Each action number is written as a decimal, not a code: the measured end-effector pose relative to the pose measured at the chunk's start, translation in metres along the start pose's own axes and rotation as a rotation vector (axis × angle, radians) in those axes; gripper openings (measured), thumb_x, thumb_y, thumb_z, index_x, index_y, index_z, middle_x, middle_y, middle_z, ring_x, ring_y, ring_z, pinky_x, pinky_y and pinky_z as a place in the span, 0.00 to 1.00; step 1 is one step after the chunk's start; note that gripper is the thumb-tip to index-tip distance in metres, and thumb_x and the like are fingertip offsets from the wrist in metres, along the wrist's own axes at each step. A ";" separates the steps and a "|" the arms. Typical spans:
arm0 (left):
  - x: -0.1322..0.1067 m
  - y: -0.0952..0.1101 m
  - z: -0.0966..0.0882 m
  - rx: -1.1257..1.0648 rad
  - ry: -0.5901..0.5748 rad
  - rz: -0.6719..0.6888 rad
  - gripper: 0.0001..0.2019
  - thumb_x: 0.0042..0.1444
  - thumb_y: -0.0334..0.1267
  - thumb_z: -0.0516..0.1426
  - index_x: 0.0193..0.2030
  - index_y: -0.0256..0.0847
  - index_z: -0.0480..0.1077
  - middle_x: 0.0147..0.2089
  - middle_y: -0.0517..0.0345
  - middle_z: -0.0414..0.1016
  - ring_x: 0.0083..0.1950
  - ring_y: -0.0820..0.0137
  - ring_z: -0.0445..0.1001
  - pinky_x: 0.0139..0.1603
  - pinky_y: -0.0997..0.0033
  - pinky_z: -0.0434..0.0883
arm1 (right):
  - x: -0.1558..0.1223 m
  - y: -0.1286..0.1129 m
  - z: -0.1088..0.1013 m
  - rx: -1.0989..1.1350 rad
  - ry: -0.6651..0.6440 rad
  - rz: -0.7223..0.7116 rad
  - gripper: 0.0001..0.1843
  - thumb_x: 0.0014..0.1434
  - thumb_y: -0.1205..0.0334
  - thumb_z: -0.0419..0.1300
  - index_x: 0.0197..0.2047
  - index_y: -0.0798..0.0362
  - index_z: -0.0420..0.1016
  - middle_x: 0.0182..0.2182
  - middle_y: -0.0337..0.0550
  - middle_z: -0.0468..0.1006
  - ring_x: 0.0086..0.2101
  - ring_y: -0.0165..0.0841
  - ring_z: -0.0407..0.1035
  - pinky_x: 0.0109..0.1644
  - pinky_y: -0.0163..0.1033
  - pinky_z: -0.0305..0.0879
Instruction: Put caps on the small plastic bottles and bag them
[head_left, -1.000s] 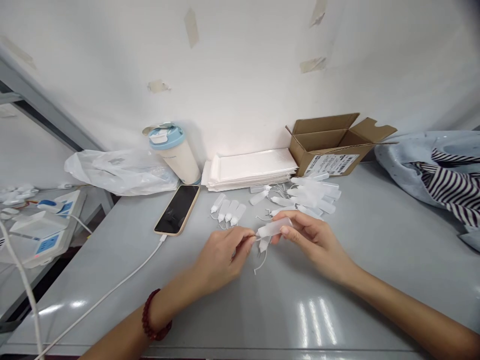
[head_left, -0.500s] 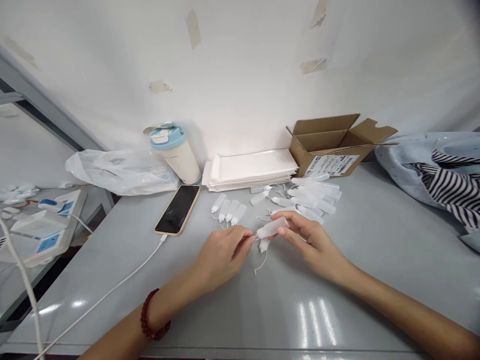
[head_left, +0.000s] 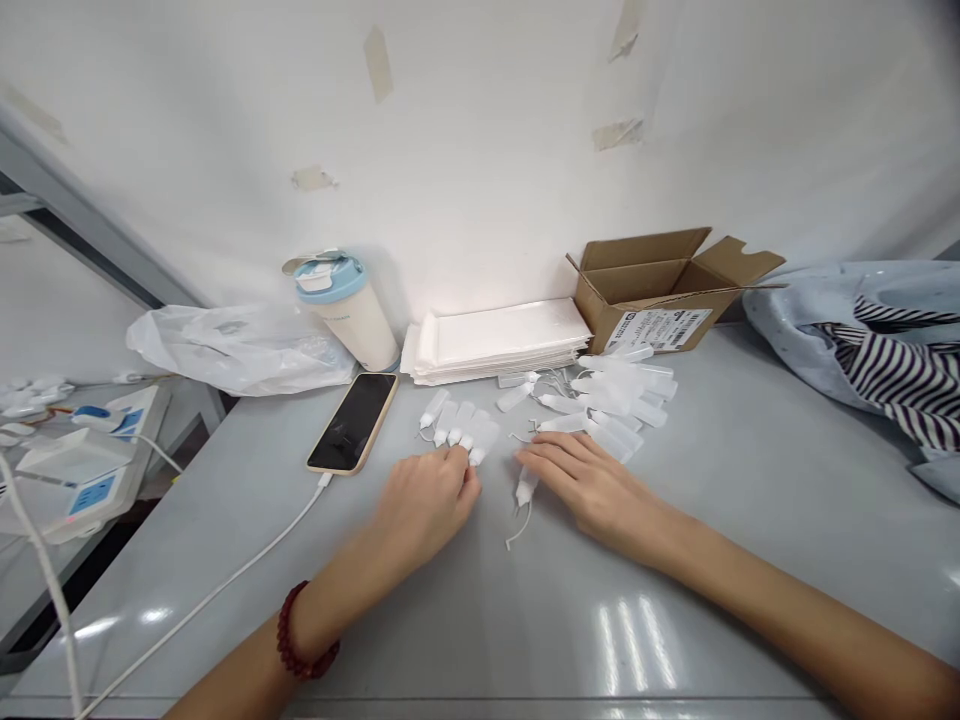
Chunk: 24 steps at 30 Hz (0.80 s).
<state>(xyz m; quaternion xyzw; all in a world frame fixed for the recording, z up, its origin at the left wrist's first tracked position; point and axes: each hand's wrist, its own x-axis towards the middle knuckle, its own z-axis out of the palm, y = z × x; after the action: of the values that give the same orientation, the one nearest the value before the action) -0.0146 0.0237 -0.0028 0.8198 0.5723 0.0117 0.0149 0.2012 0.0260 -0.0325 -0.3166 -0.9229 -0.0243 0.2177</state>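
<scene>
My left hand (head_left: pixel 426 502) is closed, its fingertips at the tip end of a small translucent squeeze bottle (head_left: pixel 485 436). That bottle lies at the right end of a short row of similar bottles (head_left: pixel 450 420), tips toward me. My right hand (head_left: pixel 600 490) reaches over another squeeze bottle (head_left: pixel 526 487), fingers stretched out and lying across its upper part; the thumb is hidden. A thin bent tube (head_left: pixel 519 530) trails from this bottle toward me. Beyond my right hand lies a loose pile of squeeze bottles (head_left: pixel 619 390), several with thin tubes.
Behind the bottles lies a stack of white padded envelopes (head_left: pixel 502 340), beside an open cardboard box (head_left: pixel 652 310). To the left are a phone (head_left: pixel 354 422) on a cable, a tumbler (head_left: pixel 352 315) and a plastic bag (head_left: pixel 240 350). Striped and blue cloth (head_left: pixel 885 370) lies at right.
A squeeze bottle held between both hands has moved left to the end of the row with my left hand. My right hand has let go of it and turned palm down over another bottle.
</scene>
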 end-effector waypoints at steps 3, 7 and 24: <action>0.000 -0.001 0.000 0.006 -0.012 -0.008 0.11 0.57 0.33 0.47 0.25 0.39 0.64 0.22 0.56 0.71 0.22 0.67 0.68 0.23 0.70 0.47 | 0.001 -0.001 0.001 -0.058 -0.033 -0.029 0.19 0.62 0.77 0.42 0.50 0.60 0.69 0.44 0.57 0.76 0.48 0.43 0.66 0.46 0.49 0.68; 0.000 -0.003 0.000 -0.018 0.005 -0.028 0.15 0.58 0.35 0.48 0.19 0.40 0.60 0.19 0.56 0.68 0.20 0.67 0.65 0.22 0.70 0.45 | 0.001 -0.003 0.001 -0.023 -0.051 -0.035 0.18 0.63 0.76 0.43 0.50 0.60 0.69 0.42 0.55 0.76 0.46 0.42 0.67 0.45 0.48 0.68; -0.004 0.001 -0.016 -0.834 -0.197 0.066 0.12 0.62 0.41 0.48 0.34 0.39 0.69 0.21 0.65 0.64 0.23 0.74 0.65 0.22 0.77 0.61 | -0.002 0.000 -0.007 0.112 0.276 0.116 0.20 0.62 0.74 0.46 0.56 0.54 0.63 0.45 0.54 0.74 0.44 0.39 0.71 0.44 0.44 0.72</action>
<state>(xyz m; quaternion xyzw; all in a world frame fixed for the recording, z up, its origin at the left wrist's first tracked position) -0.0151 0.0198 0.0134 0.7586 0.4881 0.1640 0.3993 0.2047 0.0234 -0.0270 -0.3502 -0.8643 -0.0035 0.3610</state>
